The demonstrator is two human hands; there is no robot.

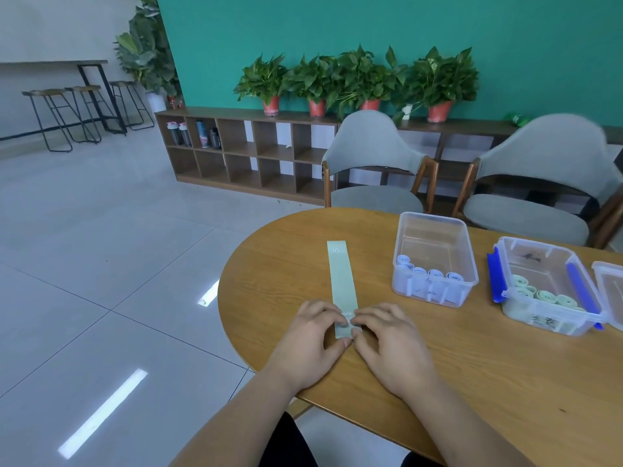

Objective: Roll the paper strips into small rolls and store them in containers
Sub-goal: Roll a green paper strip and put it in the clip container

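A pale green paper strip (341, 278) lies flat on the wooden table (472, 358), running away from me. My left hand (308, 345) and my right hand (391, 345) meet at its near end and pinch it with thumbs and fingertips, where the paper is curled up a little. A clear container (435, 259) to the right holds several pale blue rolls. Further right, a clear box with blue clips (547, 286) holds several green rolls.
The corner of a third clear container (612, 294) shows at the right edge. Two grey chairs (374, 170) stand behind the table. The table's rounded left edge drops to a tiled floor.
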